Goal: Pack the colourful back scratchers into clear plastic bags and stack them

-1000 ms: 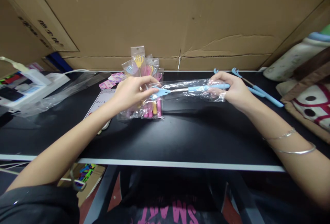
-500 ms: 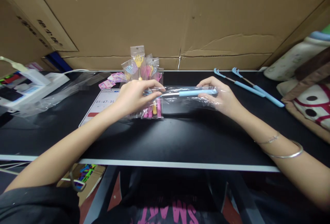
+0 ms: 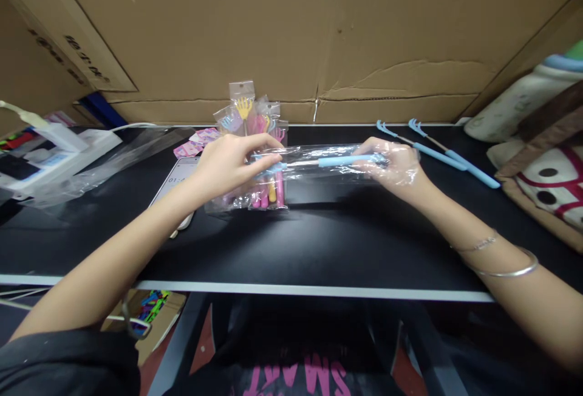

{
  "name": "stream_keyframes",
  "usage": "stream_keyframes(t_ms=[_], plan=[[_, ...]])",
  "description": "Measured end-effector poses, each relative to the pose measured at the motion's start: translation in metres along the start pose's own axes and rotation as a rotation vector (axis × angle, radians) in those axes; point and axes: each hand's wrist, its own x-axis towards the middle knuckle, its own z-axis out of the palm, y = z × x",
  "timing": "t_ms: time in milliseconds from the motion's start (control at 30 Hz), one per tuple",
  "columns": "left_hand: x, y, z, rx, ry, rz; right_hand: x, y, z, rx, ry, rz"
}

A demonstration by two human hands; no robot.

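Observation:
Above the black table, a blue back scratcher point(image 3: 346, 161) lies level between my hands, with a clear plastic bag point(image 3: 305, 152) around it. My left hand point(image 3: 234, 162) pinches the scratcher's claw end between thumb and fingers; the claw itself is mostly hidden. At the handle end, my right hand point(image 3: 387, 162) is closed on the scratcher, and the loose end of the bag drapes over those fingers. Behind my left hand lies a pile of bagged back scratchers point(image 3: 245, 107) in yellow, pink and blue. Two unbagged blue back scratchers point(image 3: 473, 168) rest to the right.
A phone point(image 3: 184, 168) lies partly under my left forearm, near pink printed cards point(image 3: 203, 136). On the left are a white power strip point(image 3: 91, 147) and loose plastic film point(image 3: 127, 156). A bottle point(image 3: 505, 104) and a bag point(image 3: 560, 183) stand right. Cardboard point(image 3: 282, 31) walls the back.
My right hand has shifted slightly right, and the bag now spreads over more of it. My left hand has moved a little left, with the claw end showing more beside its fingertips.

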Motion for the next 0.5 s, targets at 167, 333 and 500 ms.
stream_keyframes(t_ms=[167,333,500], plan=[[0.004,-0.012,-0.01,-0.138,0.026,0.042,0.002,0.003,-0.006,0.148,0.057,0.108],[0.006,-0.018,-0.004,-0.162,-0.037,0.062,0.003,0.002,-0.007,0.243,0.054,0.178],[0.006,-0.015,0.004,-0.17,-0.065,0.075,0.001,0.001,-0.001,0.303,0.073,0.248]])
